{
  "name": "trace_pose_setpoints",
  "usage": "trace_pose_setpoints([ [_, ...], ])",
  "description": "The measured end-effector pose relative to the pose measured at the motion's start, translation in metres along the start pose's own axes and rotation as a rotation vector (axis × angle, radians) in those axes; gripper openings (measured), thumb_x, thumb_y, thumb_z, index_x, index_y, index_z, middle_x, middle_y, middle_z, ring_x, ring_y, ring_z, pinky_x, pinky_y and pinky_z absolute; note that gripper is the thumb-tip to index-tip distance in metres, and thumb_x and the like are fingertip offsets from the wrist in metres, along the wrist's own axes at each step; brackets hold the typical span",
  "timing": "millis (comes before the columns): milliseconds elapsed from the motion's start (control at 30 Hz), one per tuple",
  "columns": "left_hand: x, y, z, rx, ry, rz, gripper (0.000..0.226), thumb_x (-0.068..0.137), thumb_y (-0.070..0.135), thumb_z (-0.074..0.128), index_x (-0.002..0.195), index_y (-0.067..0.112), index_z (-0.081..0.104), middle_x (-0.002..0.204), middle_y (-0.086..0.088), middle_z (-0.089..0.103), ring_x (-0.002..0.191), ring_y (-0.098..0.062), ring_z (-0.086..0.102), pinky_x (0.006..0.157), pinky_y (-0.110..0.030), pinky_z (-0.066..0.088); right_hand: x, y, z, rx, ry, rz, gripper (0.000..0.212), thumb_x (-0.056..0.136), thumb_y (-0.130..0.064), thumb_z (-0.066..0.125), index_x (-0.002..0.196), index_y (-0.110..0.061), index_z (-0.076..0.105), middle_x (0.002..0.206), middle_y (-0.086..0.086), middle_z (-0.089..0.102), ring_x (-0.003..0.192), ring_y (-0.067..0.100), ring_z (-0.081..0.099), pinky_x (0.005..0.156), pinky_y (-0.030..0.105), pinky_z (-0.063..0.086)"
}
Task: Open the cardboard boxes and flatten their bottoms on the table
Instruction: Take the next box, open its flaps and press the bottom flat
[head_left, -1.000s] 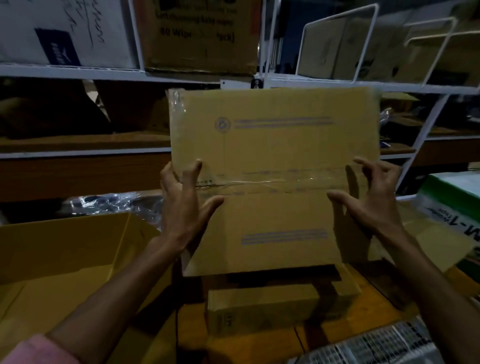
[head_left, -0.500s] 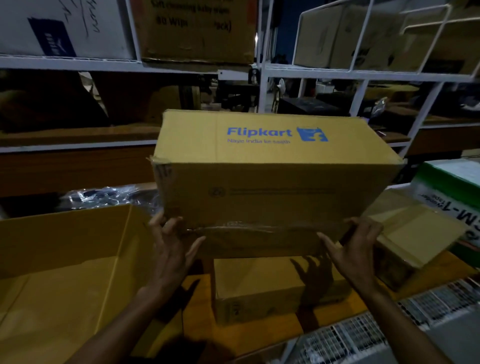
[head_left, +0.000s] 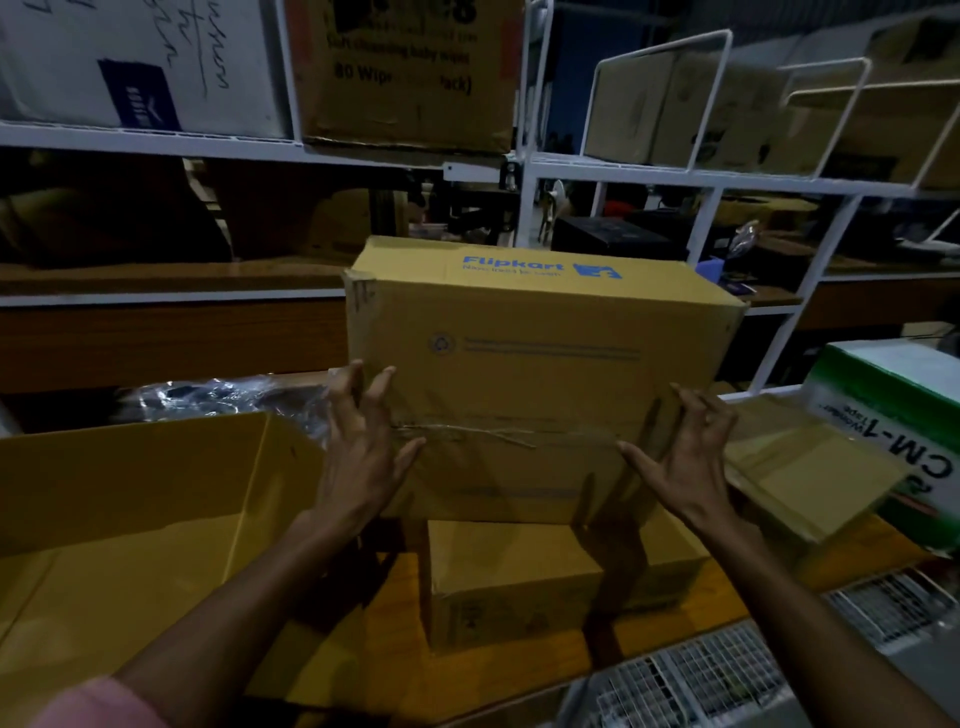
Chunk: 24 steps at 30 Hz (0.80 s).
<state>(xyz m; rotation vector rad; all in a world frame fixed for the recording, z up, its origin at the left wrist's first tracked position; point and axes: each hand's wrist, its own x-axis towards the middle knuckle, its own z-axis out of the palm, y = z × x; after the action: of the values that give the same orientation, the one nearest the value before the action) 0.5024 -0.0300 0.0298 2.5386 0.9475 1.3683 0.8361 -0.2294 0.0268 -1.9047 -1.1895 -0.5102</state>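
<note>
The Flipkart box (head_left: 540, 364) is a plain brown cardboard carton, closed, with blue lettering and a logo on its upper face and a recycling mark with faint printed lines on the face turned toward the camera. A taped seam runs across that near face, wrinkled and torn in a ragged line near its left part, and the upper left corner is scuffed. The box's long axis runs left to right across the view, its printed upper face tilting away toward the shelves. It stands over the middle of the table (head_left: 498, 670), and appears to rest on a smaller closed box (head_left: 514, 577) below it, though in the dim light the contact cannot be made out for sure. The left hand (head_left: 363, 447) has its fingers spread and curved against the box's near left edge, the thumb reaching to the torn seam; the right hand (head_left: 685, 457) is likewise splayed at the near right edge, neither closed round anything. To the left sits a large open box (head_left: 130, 525), with crumpled plastic wrap (head_left: 208, 395) behind it. To the right lie a flattened carton (head_left: 810, 467) and a green and white box (head_left: 893, 415). White wire shelving (head_left: 524, 171) loaded with cartons stands behind, and a wire mesh tray (head_left: 701, 675) lies at the near edge.
</note>
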Motion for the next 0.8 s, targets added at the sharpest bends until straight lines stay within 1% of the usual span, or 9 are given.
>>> trace_pose_setpoints([
  [100, 0.007, 0.001, 0.004, 0.034, -0.02, -0.02, 0.101, 0.076, 0.023, 0.087, 0.151, 0.028, 0.019, 0.159, -0.02, 0.01, 0.146, -0.048, 0.019, 0.096, -0.067, 0.049, 0.005, 0.003, 0.001, -0.047, -0.026, -0.003, 0.101, 0.069, -0.039, 0.09, 0.147, -0.02, 0.029, 0.145, 0.016, 0.02, 0.135, 0.036, 0.029, 0.11, 0.05, 0.04],
  [200, 0.013, -0.003, 0.005, 0.057, -0.05, -0.025, 0.103, 0.077, 0.022, 0.087, 0.153, 0.026, 0.018, 0.16, -0.018, 0.006, 0.146, -0.05, 0.016, 0.098, -0.068, 0.047, 0.01, 0.003, 0.001, -0.078, -0.041, -0.001, 0.102, 0.07, -0.04, 0.089, 0.148, -0.021, 0.027, 0.145, 0.014, 0.019, 0.134, 0.042, 0.032, 0.106, 0.055, 0.045],
  [300, 0.025, -0.004, 0.0, 0.05, -0.053, -0.026, 0.108, 0.075, 0.017, 0.088, 0.154, 0.027, 0.016, 0.162, -0.015, 0.0, 0.147, -0.05, 0.016, 0.099, -0.067, 0.048, 0.02, -0.003, -0.001, -0.088, 0.0, -0.012, 0.105, 0.069, -0.039, 0.09, 0.149, -0.021, 0.025, 0.147, 0.015, 0.018, 0.135, 0.04, 0.031, 0.102, 0.057, 0.048],
  [433, 0.068, -0.002, -0.017, 0.058, -0.019, -0.003, 0.121, 0.07, 0.017, 0.091, 0.157, 0.03, 0.007, 0.164, -0.015, -0.007, 0.147, -0.049, 0.018, 0.1, -0.068, 0.046, 0.057, -0.02, -0.017, -0.051, 0.075, -0.067, 0.118, 0.064, -0.036, 0.094, 0.154, -0.027, 0.018, 0.154, 0.021, 0.012, 0.144, 0.04, 0.021, 0.11, 0.055, 0.041],
  [500, 0.095, 0.001, -0.027, 0.075, 0.009, 0.013, 0.126, 0.068, 0.022, 0.092, 0.159, 0.029, 0.005, 0.165, -0.011, -0.009, 0.148, -0.049, 0.013, 0.102, -0.067, 0.043, 0.084, -0.026, -0.028, -0.073, 0.1, -0.112, 0.123, 0.062, -0.04, 0.094, 0.156, -0.029, 0.015, 0.157, 0.016, 0.007, 0.147, 0.042, 0.016, 0.113, 0.058, 0.037],
  [567, 0.116, 0.007, -0.035, 0.131, 0.001, 0.048, 0.129, 0.066, 0.027, 0.094, 0.16, 0.029, 0.004, 0.166, -0.009, -0.01, 0.149, -0.048, 0.011, 0.102, -0.065, 0.042, 0.109, -0.034, -0.039, -0.1, 0.071, -0.106, 0.123, 0.063, -0.041, 0.093, 0.157, -0.033, 0.015, 0.16, 0.01, 0.003, 0.148, 0.043, 0.011, 0.112, 0.062, 0.036],
  [633, 0.129, 0.015, -0.04, 0.164, -0.061, 0.043, 0.125, 0.067, 0.026, 0.093, 0.16, 0.031, 0.01, 0.165, -0.008, -0.006, 0.147, -0.049, 0.014, 0.099, -0.064, 0.045, 0.126, -0.042, -0.048, -0.142, -0.031, -0.078, 0.119, 0.064, -0.042, 0.092, 0.157, -0.037, 0.018, 0.162, 0.006, 0.003, 0.148, 0.044, 0.008, 0.112, 0.065, 0.034],
  [733, 0.132, 0.029, -0.04, 0.207, -0.176, -0.008, 0.107, 0.069, 0.018, 0.091, 0.152, 0.029, 0.024, 0.157, -0.011, 0.009, 0.14, -0.049, 0.018, 0.1, -0.07, 0.045, 0.129, -0.047, -0.05, -0.256, -0.139, -0.102, 0.105, 0.068, -0.046, 0.089, 0.154, -0.033, 0.03, 0.157, 0.004, 0.019, 0.142, 0.041, 0.015, 0.106, 0.069, 0.038],
  [800, 0.123, 0.037, -0.042, 0.25, -0.152, -0.008, 0.1, 0.069, 0.013, 0.09, 0.148, 0.025, 0.03, 0.151, -0.014, 0.014, 0.136, -0.051, 0.022, 0.096, -0.07, 0.047, 0.121, -0.049, -0.051, -0.272, -0.116, -0.121, 0.097, 0.069, -0.047, 0.087, 0.151, -0.028, 0.038, 0.149, 0.009, 0.032, 0.136, 0.04, 0.022, 0.1, 0.067, 0.042],
])
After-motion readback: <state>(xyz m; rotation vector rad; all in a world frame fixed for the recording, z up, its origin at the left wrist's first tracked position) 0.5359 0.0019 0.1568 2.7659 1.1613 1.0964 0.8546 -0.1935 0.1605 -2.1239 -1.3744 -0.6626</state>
